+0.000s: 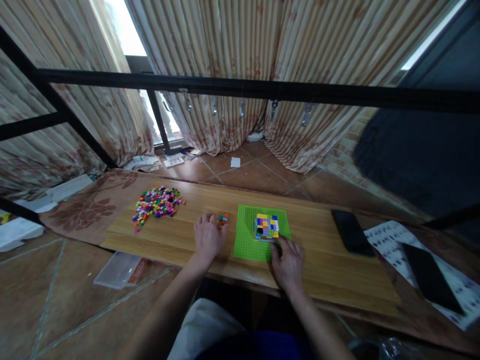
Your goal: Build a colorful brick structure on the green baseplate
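Observation:
A small block of stacked toy bricks [267,227], multicoloured on top, stands on a green studded baseplate [247,247]. At its front right corner is my right hand [289,262], thumb and index fingertip by the bricks and the other fingers spread over the plate's edge. My left hand [209,237] rests on the wooden board, left of the plate. Its fingers are bent and apart beside a few loose bricks [224,218], orange and dark green among them. Whether the left fingertips touch those bricks is hidden.
A heap of mixed small bricks [159,202] lies at the board's left. To the right are a black phone [350,232], a printed sheet [390,232] and another dark flat device [431,275]. A clear plastic box [118,270] sits on the floor; a black metal rail [240,85] crosses beyond.

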A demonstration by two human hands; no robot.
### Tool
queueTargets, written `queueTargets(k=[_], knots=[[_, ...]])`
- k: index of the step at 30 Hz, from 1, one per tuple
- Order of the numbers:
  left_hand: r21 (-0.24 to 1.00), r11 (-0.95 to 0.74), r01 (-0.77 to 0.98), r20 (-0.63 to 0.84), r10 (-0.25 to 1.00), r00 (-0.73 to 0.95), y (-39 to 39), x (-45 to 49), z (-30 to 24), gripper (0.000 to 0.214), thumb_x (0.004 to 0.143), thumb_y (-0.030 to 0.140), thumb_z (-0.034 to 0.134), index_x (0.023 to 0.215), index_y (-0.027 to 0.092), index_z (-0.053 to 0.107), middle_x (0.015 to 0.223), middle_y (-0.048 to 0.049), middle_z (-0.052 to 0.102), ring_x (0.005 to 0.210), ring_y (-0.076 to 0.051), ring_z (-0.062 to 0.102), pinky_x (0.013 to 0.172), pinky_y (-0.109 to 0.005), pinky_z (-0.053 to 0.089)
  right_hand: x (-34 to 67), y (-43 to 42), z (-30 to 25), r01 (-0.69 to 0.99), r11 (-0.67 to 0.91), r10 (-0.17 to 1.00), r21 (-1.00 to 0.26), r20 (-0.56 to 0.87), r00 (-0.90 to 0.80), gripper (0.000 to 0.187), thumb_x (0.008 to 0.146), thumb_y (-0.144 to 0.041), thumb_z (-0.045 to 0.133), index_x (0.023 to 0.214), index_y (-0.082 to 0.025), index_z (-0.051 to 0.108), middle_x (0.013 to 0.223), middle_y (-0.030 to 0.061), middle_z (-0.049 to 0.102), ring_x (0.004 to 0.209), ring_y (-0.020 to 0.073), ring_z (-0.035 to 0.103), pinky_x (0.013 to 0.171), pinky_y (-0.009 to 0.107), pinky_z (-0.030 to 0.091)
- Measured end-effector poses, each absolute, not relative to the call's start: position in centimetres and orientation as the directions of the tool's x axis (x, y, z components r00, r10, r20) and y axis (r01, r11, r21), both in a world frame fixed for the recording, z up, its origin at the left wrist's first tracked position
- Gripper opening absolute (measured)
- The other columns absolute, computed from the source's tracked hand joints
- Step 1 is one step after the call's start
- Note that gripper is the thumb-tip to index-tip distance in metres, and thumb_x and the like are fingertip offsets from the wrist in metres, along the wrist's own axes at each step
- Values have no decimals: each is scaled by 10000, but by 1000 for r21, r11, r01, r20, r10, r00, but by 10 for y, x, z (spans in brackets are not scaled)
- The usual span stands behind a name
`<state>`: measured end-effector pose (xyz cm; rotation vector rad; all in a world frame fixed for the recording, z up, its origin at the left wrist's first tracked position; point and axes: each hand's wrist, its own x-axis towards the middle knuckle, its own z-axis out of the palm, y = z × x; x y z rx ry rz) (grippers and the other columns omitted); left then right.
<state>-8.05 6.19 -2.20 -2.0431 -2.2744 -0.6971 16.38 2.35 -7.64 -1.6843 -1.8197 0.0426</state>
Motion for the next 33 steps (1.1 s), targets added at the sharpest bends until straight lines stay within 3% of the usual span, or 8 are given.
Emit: queueTargets(k=[4,10,13,16,19,23,27,33], knots=[[193,180,965,212,952,-220,67,-69,-20,273,840,375,555,942,147,667,1027,-149,632,1033,-322,544,840,-420,408,164,24,-77,875,175,903,-452,427,40,332,930,-297,428,1158,-150,620,1171,120,650,1051,263,515,895,408,400],[167,179,969,206,955,-212,69,-69,-20,209,868,287,506,910,160,667,1014,-129,642,1019,-306,556,844,-427,390,163,24,-77,876,172,901,-450,432,45,334,927,-288,444,1165,-136,623,1172,130,652,1038,268,530,915,420,411],[232,127,964,270,944,-189,63,-72,-15,177,859,279,533,903,165,661,1038,-122,645,1011,-303,562,870,-442,394,162,24,-76,864,181,898,-469,436,49,324,922,-280,454,1159,-140,626,1158,127,657,1035,270,537,922,431,418],[430,-37,902,355,926,-131,48,-71,-8,143,850,273,560,898,172,651,1053,-107,643,1005,-265,571,904,-416,407,163,25,-75,836,185,886,-517,456,86,341,915,-281,464,1177,-126,618,1134,140,658,1035,274,538,929,449,433],[718,-195,668,312,948,-59,24,-59,-6,146,856,301,570,870,176,643,982,-78,647,957,-212,590,865,-348,442,164,22,-71,781,190,851,-595,497,172,363,918,-281,456,1206,-119,604,1145,155,648,1061,274,540,942,471,442],[977,82,195,-85,996,5,-3,-37,-10,257,802,414,648,838,160,650,759,-14,628,686,-136,565,634,-253,422,156,5,-59,635,259,828,-727,506,241,317,928,-280,465,1181,-175,624,1175,129,641,1121,244,555,983,459,444],[879,405,-252,-375,913,160,-10,-20,-8,348,669,432,787,820,143,667,702,9,611,636,-95,548,604,-215,404,139,-18,-37,424,318,901,-848,409,142,279,925,-277,512,1173,-241,635,1186,83,644,1134,201,579,993,400,463],[660,538,-525,-398,843,363,-8,-6,3,300,639,306,835,837,122,703,814,-35,665,715,-100,593,688,-228,460,132,-28,-12,309,332,930,-891,364,53,249,904,-266,570,1131,-275,669,1142,56,660,1084,182,609,944,351,494]])
